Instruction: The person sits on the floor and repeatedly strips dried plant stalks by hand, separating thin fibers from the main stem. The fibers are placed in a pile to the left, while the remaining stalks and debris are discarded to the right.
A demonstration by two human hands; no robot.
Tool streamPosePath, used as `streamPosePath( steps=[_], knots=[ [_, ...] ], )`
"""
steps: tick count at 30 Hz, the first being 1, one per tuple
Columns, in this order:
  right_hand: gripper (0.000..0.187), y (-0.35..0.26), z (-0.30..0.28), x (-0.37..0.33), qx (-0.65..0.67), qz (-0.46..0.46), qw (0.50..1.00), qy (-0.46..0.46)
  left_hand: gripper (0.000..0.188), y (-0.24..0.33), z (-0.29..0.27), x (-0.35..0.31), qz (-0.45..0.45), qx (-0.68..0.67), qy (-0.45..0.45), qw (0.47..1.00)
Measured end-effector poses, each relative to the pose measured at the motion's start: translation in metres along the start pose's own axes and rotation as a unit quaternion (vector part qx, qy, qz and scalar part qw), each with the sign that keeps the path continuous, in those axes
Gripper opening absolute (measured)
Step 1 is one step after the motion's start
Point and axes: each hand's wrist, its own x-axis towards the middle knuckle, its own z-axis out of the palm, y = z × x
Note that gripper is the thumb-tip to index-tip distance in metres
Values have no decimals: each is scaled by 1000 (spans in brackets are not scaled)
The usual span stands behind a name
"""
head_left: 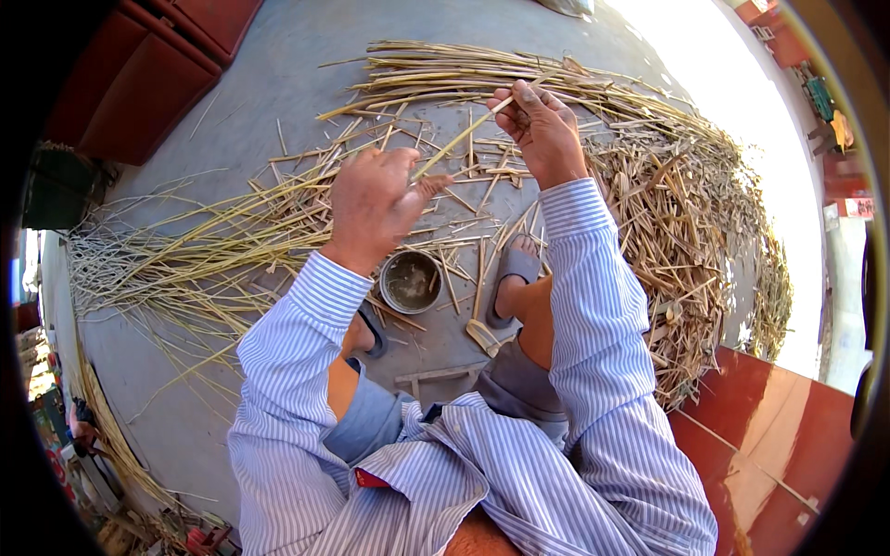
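My right hand (pixel 540 130) is raised, its thumb and fingers pinched around a thin yellow-green reed stalk (pixel 461 139). The stalk slants down to my left hand (pixel 374 206), which is smeared by motion, so I cannot tell how its fingers close. The stalk's lower end lies between the thumb and fingers there. A round metal bowl (pixel 383 287) with murky liquid stands on the floor below my hands. Short cut pieces of dry stalk (pixel 468 171) lie scattered under and around them.
Beyond my hands lies a bundle of long dry stalks (pixel 445 76). A big heap of dry husks (pixel 677 250) spreads at the right. Thin yellow stalks (pixel 204 250) fan out leftward. Close to my right foot lies a pale flat-ended piece (pixel 482 335). A dark red box-like piece (pixel 139 83) stands far left.
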Motion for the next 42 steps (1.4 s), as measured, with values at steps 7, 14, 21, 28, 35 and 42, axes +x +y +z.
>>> streamPosePath(
  steps=[7,14,21,28,35,42],
  knots=[
    [24,7,-10,9,62,31,997,25,20,-2,4,14,83,4,177,981],
    [18,3,-10,4,52,21,998,39,24,-11,-7,15,-20,-39,47,998],
    [17,0,-13,5,37,4,999,21,23,-6,1,-3,-148,-299,-121,935],
    [21,6,-20,7,-41,20,997,62,17,0,14,-10,-82,-159,-82,980],
    [22,2,-27,9,-46,-5,992,117,18,4,13,-10,-47,-110,-79,990],
    [25,-30,-129,31,54,-89,959,265,20,13,1,-17,1,-83,-71,994]
  ],
)
